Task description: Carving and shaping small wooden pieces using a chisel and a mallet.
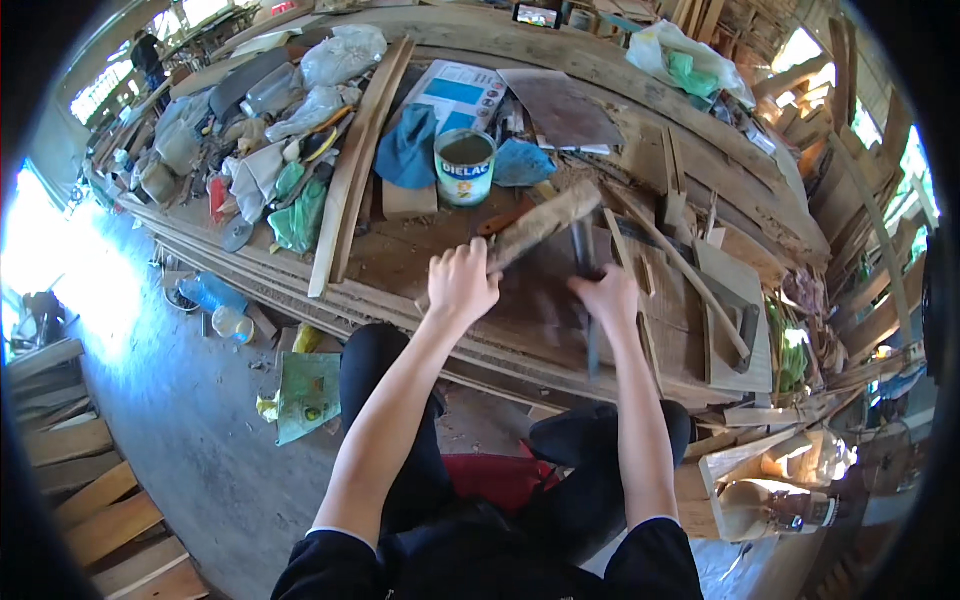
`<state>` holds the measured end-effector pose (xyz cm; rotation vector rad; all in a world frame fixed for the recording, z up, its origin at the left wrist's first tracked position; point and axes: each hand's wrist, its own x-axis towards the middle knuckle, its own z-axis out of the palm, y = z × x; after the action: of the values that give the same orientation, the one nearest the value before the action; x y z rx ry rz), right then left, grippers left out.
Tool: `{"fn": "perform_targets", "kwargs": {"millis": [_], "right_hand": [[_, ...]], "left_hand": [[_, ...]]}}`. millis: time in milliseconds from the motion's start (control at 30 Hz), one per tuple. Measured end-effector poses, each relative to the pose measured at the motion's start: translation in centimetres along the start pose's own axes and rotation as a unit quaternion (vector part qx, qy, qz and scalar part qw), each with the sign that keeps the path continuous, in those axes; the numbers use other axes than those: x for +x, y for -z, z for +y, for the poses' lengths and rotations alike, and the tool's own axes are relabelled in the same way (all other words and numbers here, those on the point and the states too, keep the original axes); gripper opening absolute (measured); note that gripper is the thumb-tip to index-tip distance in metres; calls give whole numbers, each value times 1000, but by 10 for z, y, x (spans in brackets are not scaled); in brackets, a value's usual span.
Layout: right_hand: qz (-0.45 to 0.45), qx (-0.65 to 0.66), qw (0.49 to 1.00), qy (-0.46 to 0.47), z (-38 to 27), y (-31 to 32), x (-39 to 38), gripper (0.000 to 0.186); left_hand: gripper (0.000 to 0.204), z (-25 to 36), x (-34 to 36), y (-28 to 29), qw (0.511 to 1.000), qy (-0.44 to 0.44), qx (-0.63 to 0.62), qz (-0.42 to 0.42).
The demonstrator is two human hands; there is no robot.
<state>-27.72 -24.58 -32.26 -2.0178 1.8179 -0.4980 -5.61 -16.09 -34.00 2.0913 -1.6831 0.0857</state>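
From the head view I see my left hand (462,282) wrapped tight around the lower end of a rough wooden mallet (545,222), a thick club of pale wood whose long axis runs up and to the right from that fist, its far end raised above the bench (400,260). My right hand (608,298) is closed around a dark, narrow chisel (583,262) that stands nearly upright just to the right of the mallet, with its blade pointing down toward the board (560,325) that lies across the bench in front of my knees. The two hands sit near each other but apart, left a little higher in the picture than right. The mallet's head hangs over and slightly left of the chisel's top, so the line between them is short and slants down to the right; I judge the left hand to be the striking one and the right the steadying one. The tool under my right hand is blurred, so I cannot tell exactly where its tip meets the wood. Beyond the hands a tin can (465,165) stands upright beside a blue cloth (410,150), and a long wooden slat (355,165) lies diagonally at the left.
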Motion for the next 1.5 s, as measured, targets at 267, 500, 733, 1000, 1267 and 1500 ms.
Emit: {"fn": "perform_targets", "kwargs": {"millis": [267, 500, 733, 1000, 1267, 1500], "right_hand": [[68, 24, 993, -89, 7, 31, 14, 36], [9, -105, 991, -78, -1, 12, 15, 43], [-83, -119, 987, -74, -9, 20, 8, 65], [-67, -149, 985, -54, -16, 17, -3, 81], [-107, -21, 993, -40, 16, 7, 15, 60], [-142, 400, 905, -30, 35, -1, 12, 30]], "left_hand": [[38, -26, -13, 62, 958, 11, -240, 158], [35, -28, -10, 62, 901, 46, -406, 143], [25, -35, -10, 54, 801, 161, -574, 53], [36, -16, -14, 40, 961, 59, -248, 105], [48, -1, -17, 24, 993, 55, -61, 82], [42, 9, -12, 18, 992, 74, -53, 85]]}}
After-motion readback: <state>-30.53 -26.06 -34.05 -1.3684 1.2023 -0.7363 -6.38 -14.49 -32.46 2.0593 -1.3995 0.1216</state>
